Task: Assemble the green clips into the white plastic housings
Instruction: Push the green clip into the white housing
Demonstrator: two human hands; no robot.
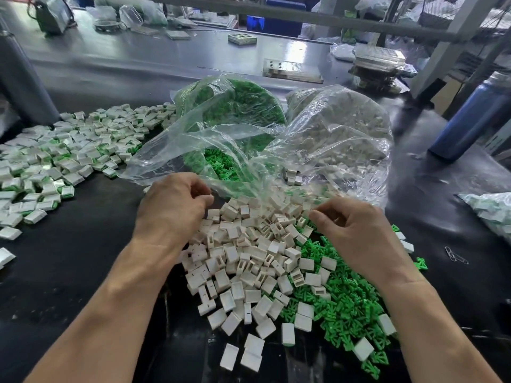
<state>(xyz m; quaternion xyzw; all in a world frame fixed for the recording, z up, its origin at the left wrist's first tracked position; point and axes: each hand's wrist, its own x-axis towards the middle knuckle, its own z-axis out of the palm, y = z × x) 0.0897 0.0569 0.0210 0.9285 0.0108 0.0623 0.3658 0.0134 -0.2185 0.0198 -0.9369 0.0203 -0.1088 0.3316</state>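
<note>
A heap of loose white housings (249, 258) lies on the black table (83, 244) between my hands. Loose green clips (345, 299) spread out to its right, partly under my right forearm. My left hand (171, 205) hovers at the heap's upper left edge with fingers curled, thumb and forefinger close together. My right hand (356, 230) is at the heap's upper right, fingers curled down onto the parts. What either hand holds is hidden by its fingers.
Two open clear bags stand behind the heap, one of green clips (235, 111), one of white housings (340, 134). Assembled housings (69, 150) cover the table's left side. A blue bottle (470, 120), a small bag (492, 214) and paper clips (455, 255) are at the right.
</note>
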